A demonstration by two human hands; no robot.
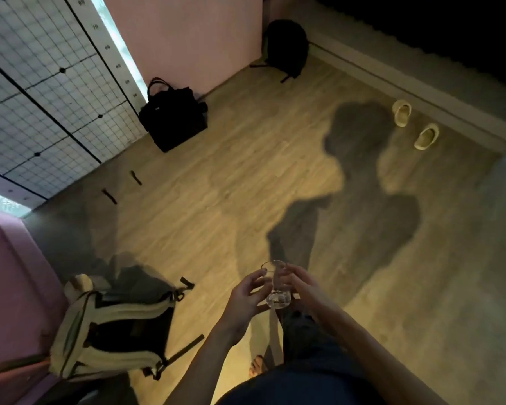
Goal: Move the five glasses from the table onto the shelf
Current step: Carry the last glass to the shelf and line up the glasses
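The clear drinking glass [276, 285] is upright in mid-air over the wooden floor [216, 200], carried between both hands, probably for steadiness in transit (neither bench nor shelf shows). The right hand [303, 285] wraps its fingers [292, 271] round one side. The left hand [246, 292] curls round the other side, thumb near the base.

Small dark numbers ran down the white scale strip [100, 33] along the right edge of the grid panel [41, 83], the top two reading 80 and 70, the lower ones too blurred.
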